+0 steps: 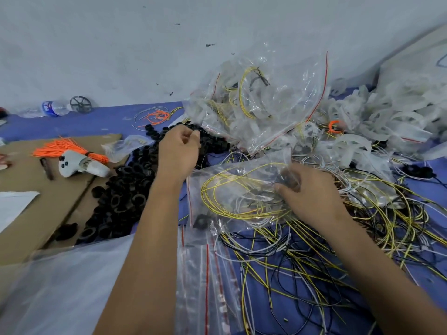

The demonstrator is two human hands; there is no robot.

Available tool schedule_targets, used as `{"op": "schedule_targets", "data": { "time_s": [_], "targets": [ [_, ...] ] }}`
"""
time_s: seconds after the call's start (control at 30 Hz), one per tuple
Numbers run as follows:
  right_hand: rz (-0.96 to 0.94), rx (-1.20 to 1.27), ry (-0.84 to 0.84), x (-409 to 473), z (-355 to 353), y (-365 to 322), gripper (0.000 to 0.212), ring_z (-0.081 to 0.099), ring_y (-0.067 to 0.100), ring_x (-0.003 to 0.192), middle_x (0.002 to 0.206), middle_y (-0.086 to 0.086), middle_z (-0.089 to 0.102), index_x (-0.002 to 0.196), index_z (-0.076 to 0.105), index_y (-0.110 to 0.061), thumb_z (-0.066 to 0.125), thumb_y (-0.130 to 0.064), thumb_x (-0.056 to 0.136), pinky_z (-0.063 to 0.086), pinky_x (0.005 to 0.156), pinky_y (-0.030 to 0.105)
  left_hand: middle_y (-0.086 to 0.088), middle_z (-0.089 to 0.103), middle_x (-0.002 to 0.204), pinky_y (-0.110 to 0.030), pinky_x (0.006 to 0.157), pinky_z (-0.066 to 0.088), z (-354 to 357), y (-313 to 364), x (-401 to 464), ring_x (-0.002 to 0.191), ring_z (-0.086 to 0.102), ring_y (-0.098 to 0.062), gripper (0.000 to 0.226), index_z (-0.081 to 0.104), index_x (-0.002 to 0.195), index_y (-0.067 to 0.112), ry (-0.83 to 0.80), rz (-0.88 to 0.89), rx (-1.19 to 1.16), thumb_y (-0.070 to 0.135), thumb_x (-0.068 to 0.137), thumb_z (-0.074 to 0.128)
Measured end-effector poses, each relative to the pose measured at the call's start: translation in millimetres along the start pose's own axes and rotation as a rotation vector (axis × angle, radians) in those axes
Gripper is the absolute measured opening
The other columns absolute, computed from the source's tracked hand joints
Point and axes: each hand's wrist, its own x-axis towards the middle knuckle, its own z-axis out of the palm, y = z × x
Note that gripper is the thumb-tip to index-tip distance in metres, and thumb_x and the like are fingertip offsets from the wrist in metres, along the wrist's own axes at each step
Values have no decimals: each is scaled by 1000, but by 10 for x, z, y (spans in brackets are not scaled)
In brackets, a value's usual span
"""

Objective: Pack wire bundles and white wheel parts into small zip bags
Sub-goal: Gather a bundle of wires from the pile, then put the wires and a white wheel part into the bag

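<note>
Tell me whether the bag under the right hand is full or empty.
Partly filled: the bag holds coiled yellow wires, seen through the plastic.

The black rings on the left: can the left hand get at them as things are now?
Probably yes. The left hand hovers right over the heap of black rings, its fingers curled as if pinching something small. Nothing covers the heap on that side.

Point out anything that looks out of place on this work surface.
A plastic water bottle lies tipped on its side at the far left by the wall, beside a dark spoked wheel, away from the packing piles. Nothing looks damaged.
</note>
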Motion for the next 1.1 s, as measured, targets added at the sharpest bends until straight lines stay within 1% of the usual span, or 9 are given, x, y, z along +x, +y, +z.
{"op": "schedule_targets", "data": {
  "time_s": [0.13,0.27,0.37,0.43,0.5,0.63,0.8,0.97,1.1],
  "targets": [
    [38,99,-1,4,40,-33,20,65,3,66,78,-7,69,98,69,-22,77,-9,85,43,51,10,0,68,71,-37,68,48,386,285,-201,63,57,-18,28,61,74,19,-1,-4,-174,23,100,54],
    [97,585,-53,-54,47,-79,39,77,19,76,84,3,78,91,73,-19,49,11,94,63,65,37,-2,59,65,-28,56,37,883,483,-527,56,48,-7,34,57,71,11,-169,44,-81,28,100,53],
    [-36,344,76,-64,41,-36,36,67,-9,79,79,-14,72,96,73,-22,51,5,94,48,69,10,3,60,70,-27,56,39,1130,540,-727,62,56,-4,31,59,76,15,-225,128,32,32,101,52],
    [-44,222,171,-65,41,-26,24,59,-14,73,72,-19,64,92,71,-17,55,1,93,41,60,5,-1,60,72,-36,62,37,1206,516,-788,70,57,-20,31,60,80,12,-212,165,71,33,101,52],
    [9,252,123,-84,87,-27,20,64,0,72,74,-7,69,90,70,-13,56,1,92,46,59,12,-2,57,70,-39,63,37,1225,487,-813,71,55,-23,32,56,78,11,-196,165,51,33,101,52],
    [231,803,-100,-135,50,-98,28,74,29,74,89,14,75,100,72,-12,50,6,98,62,63,42,0,61,72,-40,65,45,1212,476,-823,70,57,-17,33,59,80,14,-161,169,17,36,103,50],
    [140,375,114,-73,21,38,17,74,17,86,90,-1,77,100,75,-17,65,-6,92,61,81,45,3,61,72,-32,62,44,1248,475,-852,68,56,-11,30,60,81,15,-145,160,-30,35,102,52],
    [183,421,-127,-50,-3,56,26,74,28,76,81,9,75,95,72,-13,52,3,93,62,70,51,-1,60,72,-39,66,43,1379,459,-947,69,56,-17,31,57,79,11,-213,180,7,32,102,54],
    [105,189,89,24,-153,133,17,71,12,78,81,-3,76,90,78,-18,64,-8,87,56,73,27,7,58,71,-36,64,38,1429,430,-959,70,55,-14,28,55,80,17,-230,211,3,35,102,55]
  ]
}}
